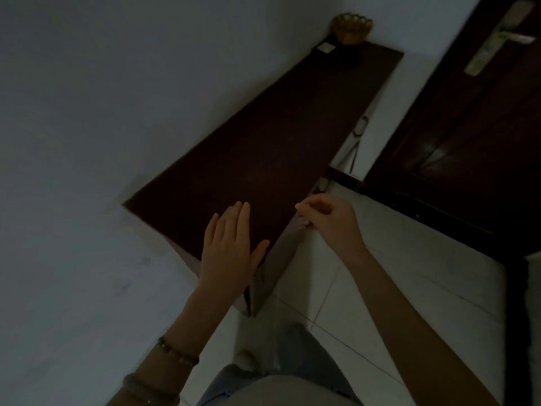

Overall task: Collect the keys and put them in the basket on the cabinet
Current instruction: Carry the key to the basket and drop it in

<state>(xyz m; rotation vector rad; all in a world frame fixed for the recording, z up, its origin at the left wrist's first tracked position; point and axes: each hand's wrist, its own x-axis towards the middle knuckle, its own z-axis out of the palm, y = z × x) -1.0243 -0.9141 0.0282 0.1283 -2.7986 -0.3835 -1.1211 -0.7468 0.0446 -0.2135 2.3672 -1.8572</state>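
Pinching something small, probably the keys (304,221), at the near edge of the cabinet (263,159), the right hand (325,221) has the collecting nearly done, the left hand (231,247) lies spread flat, and the far basket (351,30) waits unfilled.

Cabinet top (263,148) is bare dark wood along nearly its whole length, so there's open room w/ nothing standing on it from the near end up to the far corner. Only things up there: basket (351,32) at the far end against the wall, and a small pale square item (413,47) just beside it. Left hand (231,244) lies flat over the near end. Wall (117,83) closes off the left side; door (468,142) stands to the right past a strip of floor (380,259).
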